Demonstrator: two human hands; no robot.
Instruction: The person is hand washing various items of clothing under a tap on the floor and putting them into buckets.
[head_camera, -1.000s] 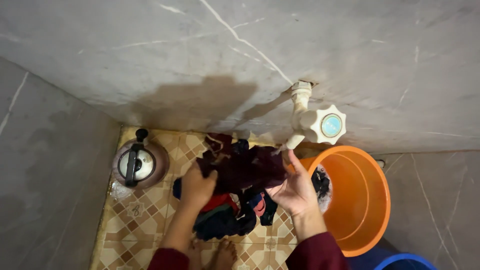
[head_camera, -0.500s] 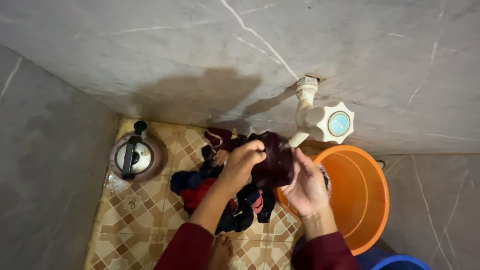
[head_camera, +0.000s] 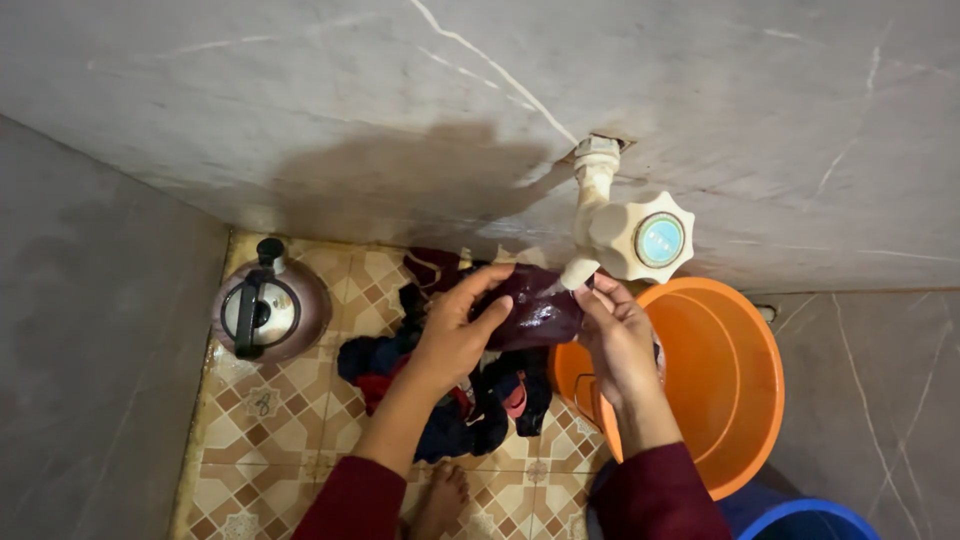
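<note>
Hands meet on a dark maroon garment (head_camera: 535, 315), bunched between them just under the spout of a cream wall tap (head_camera: 620, 230). The left hand (head_camera: 455, 335) presses its side with fingers partly spread (a loose clasp), while the right hand (head_camera: 620, 340) pinches the opposite edge. Below the grip lies a pile of dark clothes (head_camera: 450, 400); an orange bucket (head_camera: 725, 385) stands beside the right hand, a kettle (head_camera: 268, 310) well off the left.

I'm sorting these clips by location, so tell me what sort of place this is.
Most likely a home bathroom or washing corner: a plastic tap sticks out of a grey tiled wall, an orange bucket stands beneath it, and a heap of clothes lies on the patterned floor tiles.
</note>
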